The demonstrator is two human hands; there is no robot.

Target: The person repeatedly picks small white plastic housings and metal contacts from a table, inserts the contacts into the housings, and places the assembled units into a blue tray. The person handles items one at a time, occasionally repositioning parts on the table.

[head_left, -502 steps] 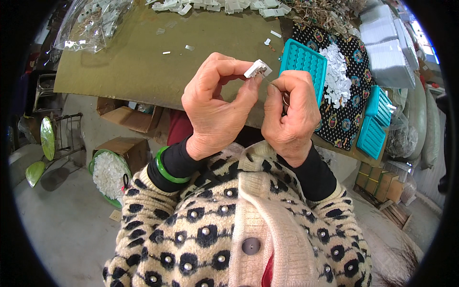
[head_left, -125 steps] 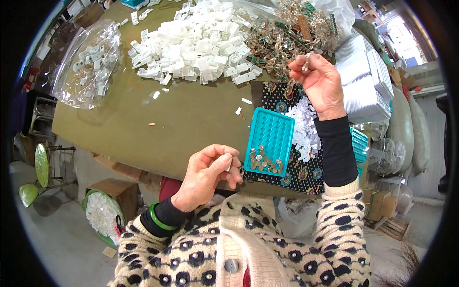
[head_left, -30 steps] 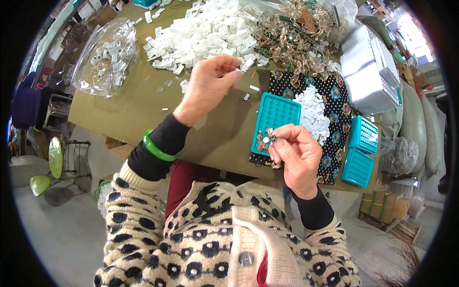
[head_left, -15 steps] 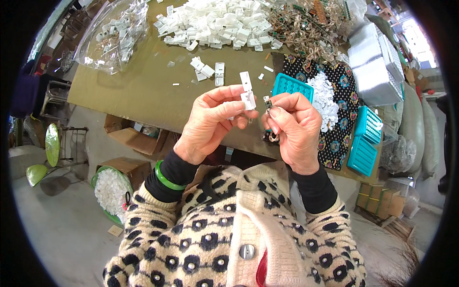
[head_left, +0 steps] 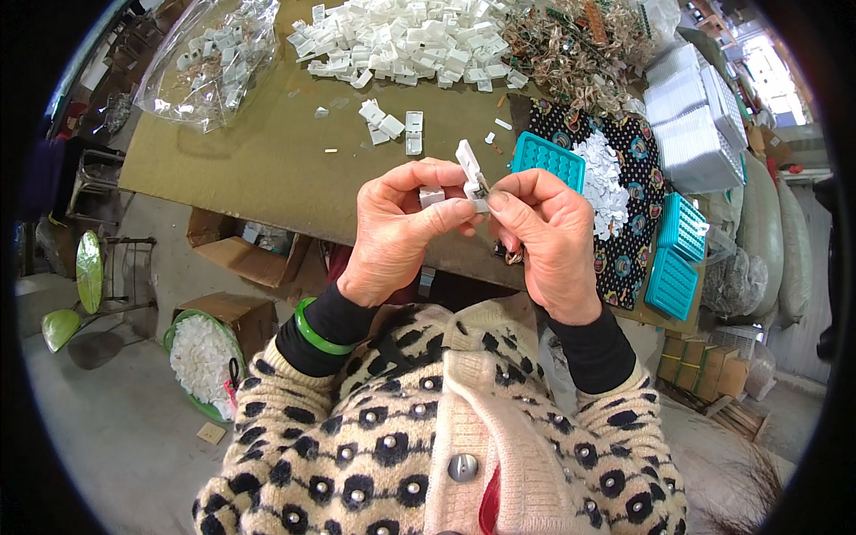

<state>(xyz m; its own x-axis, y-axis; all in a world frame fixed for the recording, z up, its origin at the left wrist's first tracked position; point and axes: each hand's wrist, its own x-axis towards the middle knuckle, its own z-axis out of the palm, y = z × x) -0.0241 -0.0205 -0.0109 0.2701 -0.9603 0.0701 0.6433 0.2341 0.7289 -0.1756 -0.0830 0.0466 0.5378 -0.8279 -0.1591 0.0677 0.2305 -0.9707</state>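
Observation:
My left hand [head_left: 390, 223] pinches a small white hinged plastic case [head_left: 467, 159], its lid standing up. A second white plastic piece [head_left: 431, 194] sits within the curled fingers of that hand. My right hand [head_left: 560, 245] has its thumb and forefinger closed on a small circuit board [head_left: 482, 188], which meets the lower half of the case. Fingertips partly hide the board. A bit of brownish wire [head_left: 512, 253] shows under the right fingers. Beyond my hands, several loose white cases [head_left: 414, 134] lie on the olive-green tabletop [head_left: 267, 169].
At the back rises a heap of white cases [head_left: 401, 45], with a tangle of wired parts [head_left: 580, 53] beside it. Rightward are a teal tray [head_left: 546, 160], small white pieces [head_left: 602, 187] on patterned cloth, and stacked white trays [head_left: 687, 116]. A clear bag [head_left: 209, 67] lies far left.
My hands have come together. The circuit board in my right hand moved left to the case, which has tilted in my left hand.

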